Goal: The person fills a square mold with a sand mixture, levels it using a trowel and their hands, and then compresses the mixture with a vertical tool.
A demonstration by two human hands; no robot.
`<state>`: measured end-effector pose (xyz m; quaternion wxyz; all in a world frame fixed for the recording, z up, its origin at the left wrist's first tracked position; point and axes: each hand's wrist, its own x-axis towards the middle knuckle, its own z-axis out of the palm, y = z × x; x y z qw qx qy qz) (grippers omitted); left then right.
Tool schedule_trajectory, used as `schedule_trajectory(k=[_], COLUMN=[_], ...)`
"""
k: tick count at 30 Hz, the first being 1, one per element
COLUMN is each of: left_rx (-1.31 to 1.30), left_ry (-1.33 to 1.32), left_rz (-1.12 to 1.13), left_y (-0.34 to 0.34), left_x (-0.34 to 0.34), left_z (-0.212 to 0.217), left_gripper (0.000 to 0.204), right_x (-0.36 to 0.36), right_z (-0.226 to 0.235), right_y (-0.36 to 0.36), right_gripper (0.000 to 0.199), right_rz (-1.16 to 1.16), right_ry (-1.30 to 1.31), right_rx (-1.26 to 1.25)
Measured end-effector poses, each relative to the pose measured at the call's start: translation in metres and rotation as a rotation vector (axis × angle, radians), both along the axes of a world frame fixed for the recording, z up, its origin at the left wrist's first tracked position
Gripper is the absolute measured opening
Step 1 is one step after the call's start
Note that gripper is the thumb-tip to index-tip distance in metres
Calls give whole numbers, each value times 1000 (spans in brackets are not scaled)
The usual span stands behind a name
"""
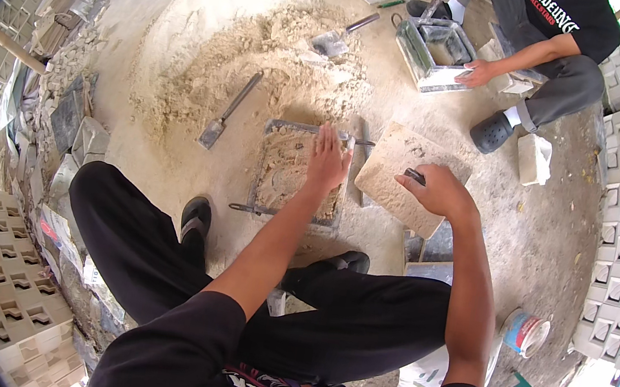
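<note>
Square metal mould (299, 172) on ground, full of sandy mix. Left hand (328, 158) lies flat on mix at far edge, fingers spread open, pressing sand down.

Right hand (437, 189) curled shut on small dark tool (415, 176), maybe scraper, over sandy slab (407, 179) just right of left fingers.

Beyond fingertips: sand heap (266, 53), trowel (228, 109). Other person's hand (476, 73) steadies second mould (434, 53).

Small paint tub (525, 332), blue-red band, near right elbow.

Bright, even daylight, soft shadows, blown-out glare at edges, strong fisheye bending, black corners.
</note>
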<state>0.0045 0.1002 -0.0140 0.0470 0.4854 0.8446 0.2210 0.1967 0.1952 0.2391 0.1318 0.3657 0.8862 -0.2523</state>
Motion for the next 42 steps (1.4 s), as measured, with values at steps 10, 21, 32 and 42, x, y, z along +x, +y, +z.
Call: schedule_trajectory(k=[10, 21, 32, 42], left_rx=[-72, 8, -139, -90], left_ry=[240, 193, 178, 110], left_rz=[-279, -552, -390, -157], left_y=[-12, -58, -135, -85], left_x=[-39, -27, -72, -54], left_z=[5, 19, 7, 2], left_gripper=[67, 62, 63, 73], right_x=[3, 3, -5, -9], right_z=[-4, -14, -11, -20], right_y=[0, 2, -2, -4], right_gripper=[51, 55, 57, 54], right_rz=[26, 18, 45, 55], right_ry=[77, 41, -120, -25], right_rx=[-1, 6, -20, 11])
